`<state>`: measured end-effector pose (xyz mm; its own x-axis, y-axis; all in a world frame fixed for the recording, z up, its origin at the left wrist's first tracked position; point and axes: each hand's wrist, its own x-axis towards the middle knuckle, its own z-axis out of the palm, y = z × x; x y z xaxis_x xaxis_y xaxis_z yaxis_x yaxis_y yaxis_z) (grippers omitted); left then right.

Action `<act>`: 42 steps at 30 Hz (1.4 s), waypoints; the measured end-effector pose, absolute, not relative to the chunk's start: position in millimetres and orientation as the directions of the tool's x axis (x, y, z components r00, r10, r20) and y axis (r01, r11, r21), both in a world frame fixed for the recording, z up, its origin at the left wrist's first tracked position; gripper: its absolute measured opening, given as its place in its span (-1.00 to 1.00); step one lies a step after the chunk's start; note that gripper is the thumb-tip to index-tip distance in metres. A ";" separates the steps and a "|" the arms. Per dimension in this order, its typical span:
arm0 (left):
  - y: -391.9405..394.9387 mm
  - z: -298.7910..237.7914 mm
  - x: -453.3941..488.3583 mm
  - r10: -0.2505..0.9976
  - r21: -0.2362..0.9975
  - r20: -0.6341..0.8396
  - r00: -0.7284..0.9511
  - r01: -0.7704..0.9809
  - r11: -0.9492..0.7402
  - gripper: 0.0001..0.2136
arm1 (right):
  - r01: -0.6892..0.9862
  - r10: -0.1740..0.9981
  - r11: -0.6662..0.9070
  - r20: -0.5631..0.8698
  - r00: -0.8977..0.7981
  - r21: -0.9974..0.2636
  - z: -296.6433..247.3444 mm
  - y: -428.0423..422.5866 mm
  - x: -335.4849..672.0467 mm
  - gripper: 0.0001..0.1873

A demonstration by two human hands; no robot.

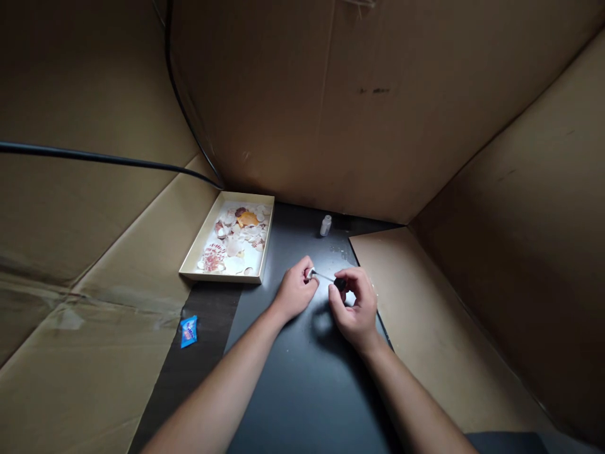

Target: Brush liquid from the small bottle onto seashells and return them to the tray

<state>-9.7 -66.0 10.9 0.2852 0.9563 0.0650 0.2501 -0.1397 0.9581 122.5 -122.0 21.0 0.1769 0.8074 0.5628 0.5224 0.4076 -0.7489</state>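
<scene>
"Progress first: how far along are you, judging by your two hands?"

"Your left hand (pixel 297 293) is curled closed around a small whitish piece (pixel 310 273), perhaps a shell, above the dark grey mat (pixel 278 378). Your right hand (pixel 353 306) pinches a short black cylindrical cap (pixel 339 284) between thumb and fingers, with a thin straight stem (pixel 324 276) running left from it to that piece. I judge you to be partway through applying something; whether the tip touches, I cannot tell."

"What looks done, then, and what is left?"

"The cap appears to be off the small whitish see-through bottle (pixel 325 227), which stands uncapped on the far part of your mat. Closing it is not yet done. Whether your piece is finished, your fingers hide."

"And your containers?"

"Your bottle is too small in view to show its level. At far left, your shallow cream rectangular tray (pixel 222 277) holds many loose shells, among them an orange one (pixel 247 219) and a red-and-white striped fan shell (pixel 213 257). Left of your mat lies a shiny blue packet (pixel 188 331); its contents do not show."
</scene>
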 end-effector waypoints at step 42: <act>-66.6 12.8 -9.2 0.959 0.973 0.047 0.280 0.205 -0.108 -0.87 | 0.447 0.853 0.318 0.458 0.249 -0.836 10.7 -118.0 124.9 -0.82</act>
